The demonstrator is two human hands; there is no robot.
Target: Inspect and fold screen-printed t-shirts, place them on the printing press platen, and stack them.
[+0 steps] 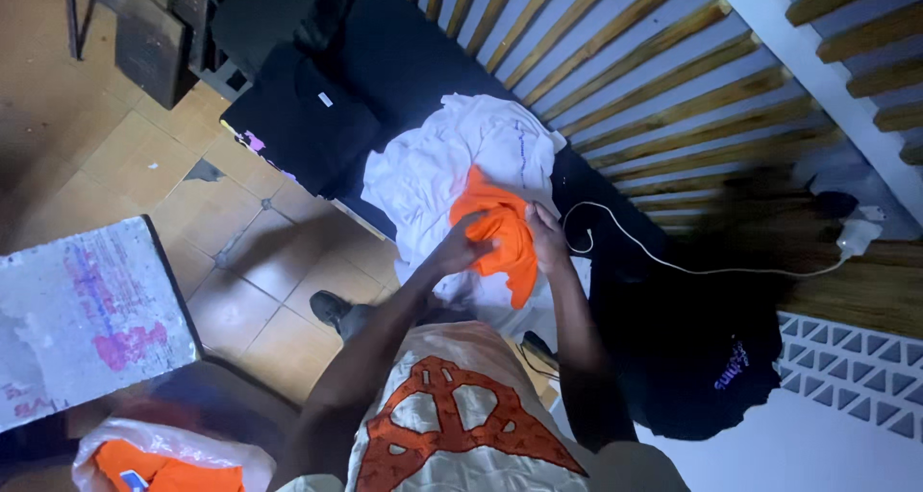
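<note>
My left hand (460,250) and my right hand (544,237) both grip an orange cloth (500,225), bunched between them. Under it lies a crumpled white garment (433,170) spread over a dark surface (404,64). A black garment with a small purple print (707,357) lies to the right of my arms. I wear a pale shirt with an orange pattern (452,420).
A white cable (673,266) runs from near my right hand to a charger (856,234) at the slatted wooden wall. A black folded garment (303,117) lies at the far left. A stained board (82,314), a plastic bag with orange cloth (163,463) and tiled floor (144,155) are at left.
</note>
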